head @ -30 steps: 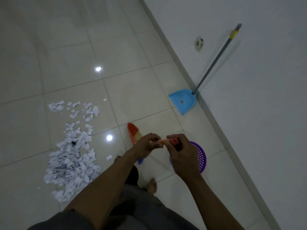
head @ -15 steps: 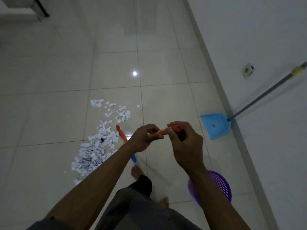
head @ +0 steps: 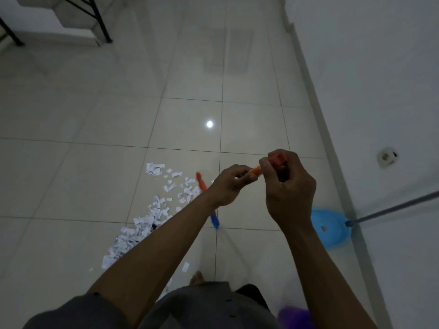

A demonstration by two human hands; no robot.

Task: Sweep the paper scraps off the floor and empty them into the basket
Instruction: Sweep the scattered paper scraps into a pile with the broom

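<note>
Left hand point(head: 231, 184) pinches the broom point(head: 202, 185) handle, and right hand point(head: 288, 186) is curled round its red tip. Paper scraps point(head: 154, 210) lie at 8 o'clock and the basket point(head: 294, 317) at 5. I'd drop one hand lower for short, controlled strokes.

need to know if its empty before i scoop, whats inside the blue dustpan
Inside the blue dustpan only one small pale spot shows, too blurred to identify. Its left edge is hidden behind the right forearm, so that part cannot be checked.
</note>
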